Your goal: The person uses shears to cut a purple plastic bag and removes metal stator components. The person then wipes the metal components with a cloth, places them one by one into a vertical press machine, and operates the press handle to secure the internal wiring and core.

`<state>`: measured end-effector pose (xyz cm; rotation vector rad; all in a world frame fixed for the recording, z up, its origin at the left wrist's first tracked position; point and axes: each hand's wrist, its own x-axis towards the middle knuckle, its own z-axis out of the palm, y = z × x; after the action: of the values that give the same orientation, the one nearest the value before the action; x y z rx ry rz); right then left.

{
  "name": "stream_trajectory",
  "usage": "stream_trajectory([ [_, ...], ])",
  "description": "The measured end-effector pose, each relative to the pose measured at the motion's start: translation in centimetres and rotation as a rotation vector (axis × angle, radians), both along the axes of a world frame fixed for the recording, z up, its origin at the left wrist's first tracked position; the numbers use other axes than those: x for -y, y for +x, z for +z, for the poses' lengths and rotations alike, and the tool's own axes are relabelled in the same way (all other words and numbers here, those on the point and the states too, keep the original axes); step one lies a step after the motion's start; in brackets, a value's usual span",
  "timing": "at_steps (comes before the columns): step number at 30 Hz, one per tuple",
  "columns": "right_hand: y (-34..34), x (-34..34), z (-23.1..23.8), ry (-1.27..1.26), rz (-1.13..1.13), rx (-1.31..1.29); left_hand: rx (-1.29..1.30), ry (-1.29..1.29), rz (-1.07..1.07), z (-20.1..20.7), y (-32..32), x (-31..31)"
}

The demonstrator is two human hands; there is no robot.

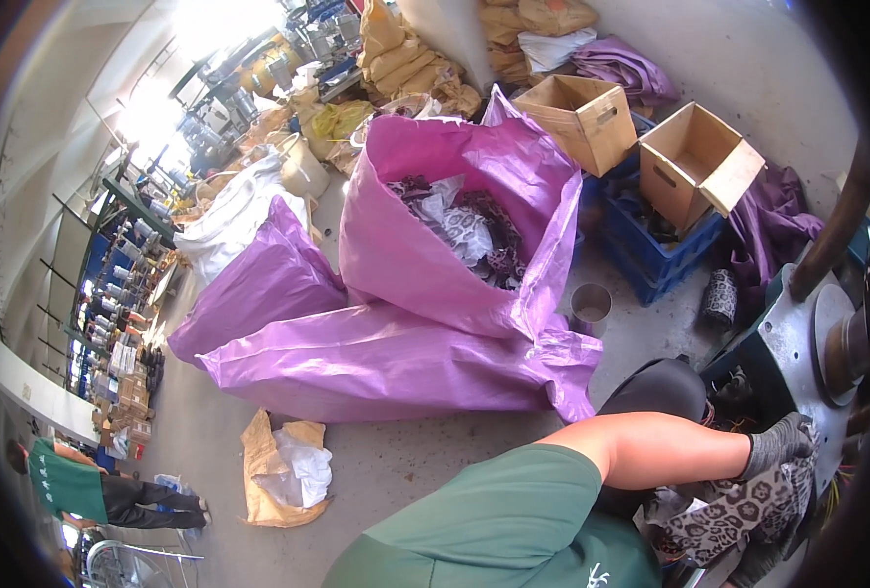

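Head view: one very large, glossy purple plastic sack (396, 225) fills the centre of the frame, its mouth gaping over crumpled leopard-print pieces (484, 230). Smaller than that, a greenish-grey metal machine (783, 314) with a round metal wheel (839, 343) stands at the right edge. At upper right, an open, tan wooden box (668, 188) sits tilted on a blue plastic crate (648, 274).

The likeliest trouble is at lower right, I judge: the loose folds there lie close to the machine and some thin coloured wires (835, 487), so a dangling edge could snag if tugged. The tilted box could also slide off if the crate were knocked.

The grey-and-black leopard-print cloth (739, 517) is at lower right, between the two hands and below the machine. It looks soft and thin, bunched into uneven folds, with dark rosettes on a paler ground.

Smallest come the hands, both in dark grey knit gloves. The left hand (780, 443) touches the cloth's upper end; whether its fingers are clamped on it, I cannot tell. The right hand (756, 563), partly lost at the lower edge, is beside the cloth's lower folds, its grip also unclear.
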<state>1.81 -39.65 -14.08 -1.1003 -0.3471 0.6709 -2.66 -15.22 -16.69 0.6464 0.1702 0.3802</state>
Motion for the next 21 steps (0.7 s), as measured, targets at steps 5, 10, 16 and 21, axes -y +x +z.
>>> stream_trajectory([
  [5,-0.5,-1.1,-0.6,-0.011,0.036,0.028,-0.084,0.142,0.077,2.9,-1.9,-0.7],
  [10,-1.2,-1.7,-2.1,-0.114,0.068,0.148,0.111,0.645,0.32,8.3,-5.1,-0.7],
  [16,-0.9,-4.0,0.2,0.08,0.026,0.05,0.132,1.301,0.38,9.5,-5.6,-2.0],
  [21,-0.4,-5.6,2.8,0.404,0.154,-0.679,0.144,1.657,0.345,8.6,-6.7,-4.2],
])
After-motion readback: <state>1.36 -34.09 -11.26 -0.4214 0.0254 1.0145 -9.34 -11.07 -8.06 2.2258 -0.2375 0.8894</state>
